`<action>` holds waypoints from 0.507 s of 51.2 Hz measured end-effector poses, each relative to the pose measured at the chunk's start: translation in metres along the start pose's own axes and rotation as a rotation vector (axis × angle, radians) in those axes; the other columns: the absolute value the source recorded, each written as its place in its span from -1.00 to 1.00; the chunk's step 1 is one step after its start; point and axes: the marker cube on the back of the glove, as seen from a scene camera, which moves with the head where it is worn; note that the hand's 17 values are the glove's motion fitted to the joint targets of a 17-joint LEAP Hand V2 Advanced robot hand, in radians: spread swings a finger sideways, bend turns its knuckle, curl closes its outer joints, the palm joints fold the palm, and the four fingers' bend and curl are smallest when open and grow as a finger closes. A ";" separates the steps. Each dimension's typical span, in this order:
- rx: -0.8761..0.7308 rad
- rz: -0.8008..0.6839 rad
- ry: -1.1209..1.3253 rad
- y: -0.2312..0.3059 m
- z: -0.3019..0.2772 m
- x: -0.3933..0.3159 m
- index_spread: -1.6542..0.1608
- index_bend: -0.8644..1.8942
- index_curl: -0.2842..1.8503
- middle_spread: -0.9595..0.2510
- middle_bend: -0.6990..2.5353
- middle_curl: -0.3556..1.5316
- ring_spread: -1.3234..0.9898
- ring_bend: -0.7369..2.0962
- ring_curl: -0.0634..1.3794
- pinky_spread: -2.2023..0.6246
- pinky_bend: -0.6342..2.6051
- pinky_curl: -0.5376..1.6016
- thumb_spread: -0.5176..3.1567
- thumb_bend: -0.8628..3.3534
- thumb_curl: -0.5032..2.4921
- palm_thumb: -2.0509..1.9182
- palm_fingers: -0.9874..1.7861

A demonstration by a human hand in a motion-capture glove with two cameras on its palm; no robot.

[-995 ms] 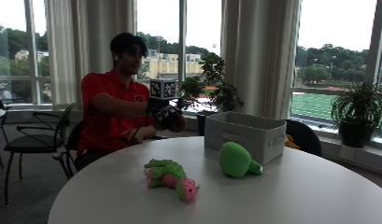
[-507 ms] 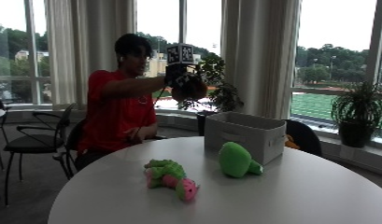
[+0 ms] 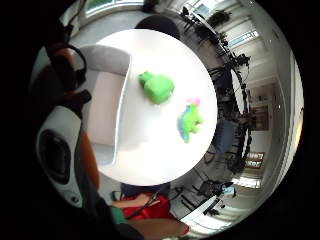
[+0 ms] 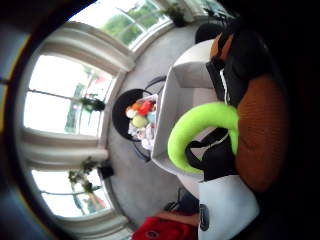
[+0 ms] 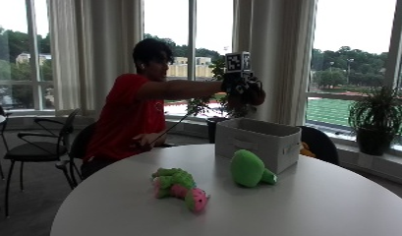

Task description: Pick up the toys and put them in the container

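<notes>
Container looks empty inside; right hand holds a plush above.

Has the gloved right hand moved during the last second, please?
Yes: the right hand has risen and swung out over the white container.

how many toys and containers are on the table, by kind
all-green plush toy: 1
green and pink plush toy: 1
white container: 1
total: 3
</notes>
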 end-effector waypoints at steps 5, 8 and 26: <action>-0.016 -0.001 0.001 -0.008 0.011 -0.005 0.30 -0.15 0.27 -0.06 -0.44 -0.21 -0.31 0.05 -0.27 0.24 0.00 -0.14 -0.43 -0.59 0.04 0.37 0.36; -0.021 0.006 -0.007 -0.008 0.015 -0.014 0.29 -0.18 0.28 -0.03 -0.45 -0.21 -0.31 0.04 -0.27 0.25 0.00 -0.14 -0.42 -0.59 0.04 0.37 0.33; -0.128 0.061 -0.043 -0.003 0.050 -0.028 0.29 -0.31 0.14 0.49 -0.52 -0.36 -0.04 -0.02 -0.26 0.37 0.24 -0.04 -0.20 -0.61 -0.03 0.27 -0.33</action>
